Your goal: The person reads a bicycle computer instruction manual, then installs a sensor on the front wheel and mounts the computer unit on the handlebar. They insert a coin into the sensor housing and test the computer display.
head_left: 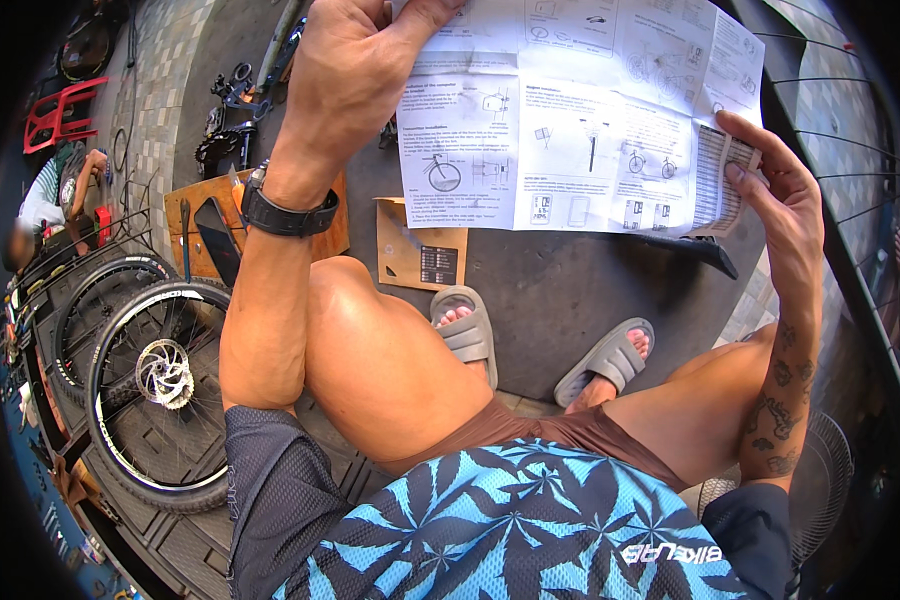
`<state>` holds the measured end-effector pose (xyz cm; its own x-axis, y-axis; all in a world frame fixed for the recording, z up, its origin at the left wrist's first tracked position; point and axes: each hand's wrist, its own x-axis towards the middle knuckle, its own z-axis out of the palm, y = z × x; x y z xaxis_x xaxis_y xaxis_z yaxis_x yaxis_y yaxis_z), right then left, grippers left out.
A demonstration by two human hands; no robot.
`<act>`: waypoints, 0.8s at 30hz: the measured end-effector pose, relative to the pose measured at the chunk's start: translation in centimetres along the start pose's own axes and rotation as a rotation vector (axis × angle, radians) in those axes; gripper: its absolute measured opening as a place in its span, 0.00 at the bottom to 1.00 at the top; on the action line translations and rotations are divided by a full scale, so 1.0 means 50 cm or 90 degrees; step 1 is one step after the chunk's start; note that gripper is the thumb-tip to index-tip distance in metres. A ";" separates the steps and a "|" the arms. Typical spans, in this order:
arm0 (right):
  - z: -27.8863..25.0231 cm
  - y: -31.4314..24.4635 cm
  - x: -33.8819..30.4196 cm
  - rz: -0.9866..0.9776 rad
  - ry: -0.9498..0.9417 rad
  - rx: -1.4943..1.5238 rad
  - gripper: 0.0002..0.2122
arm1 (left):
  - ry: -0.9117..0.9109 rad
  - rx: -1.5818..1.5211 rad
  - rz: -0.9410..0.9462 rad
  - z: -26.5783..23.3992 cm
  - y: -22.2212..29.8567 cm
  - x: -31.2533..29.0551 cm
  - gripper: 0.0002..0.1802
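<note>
A large creased instruction sheet [570, 130], white with printed text and drawings of bicycle parts, is spread out between my hands. My left hand [365, 60] grips its upper left side, though the fingertips are partly hidden at the top of the view. At the lower right corner, my right hand [785, 195] pinches the paper between thumb and fingers. A black watch [290, 212] is on my left wrist. Below the sheet's left end lies a flat brown cardboard piece [402, 262] with a dark printed panel.
A wooden surface [260, 205] at left bears a dark phone [217, 240] and a wrench [185, 240]. Nearby lies a bicycle wheel [100, 400] with a disc rotor. Farther back are bicycle parts [235, 110], a red chair [65, 112] and another person [45, 205]. A wire-guarded fan [825, 480] stands at lower right.
</note>
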<state>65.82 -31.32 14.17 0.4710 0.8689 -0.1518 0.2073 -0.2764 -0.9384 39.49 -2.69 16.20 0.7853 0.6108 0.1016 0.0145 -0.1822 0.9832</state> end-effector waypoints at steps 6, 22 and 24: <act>0.001 0.003 0.003 -0.011 0.000 0.007 0.21 | -0.008 -0.030 0.008 -0.001 -0.013 0.005 0.17; -0.001 0.012 0.004 -0.019 0.005 -0.016 0.20 | -0.002 0.006 -0.006 -0.005 -0.007 0.003 0.18; -0.001 0.012 0.005 -0.022 0.006 -0.019 0.20 | -0.004 0.005 -0.009 -0.005 -0.007 0.003 0.18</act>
<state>66.10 -31.30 13.57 0.4711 0.8743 -0.1169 0.2493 -0.2591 -0.9331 39.45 -2.35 15.88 0.7889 0.6083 0.0870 0.0304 -0.1800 0.9832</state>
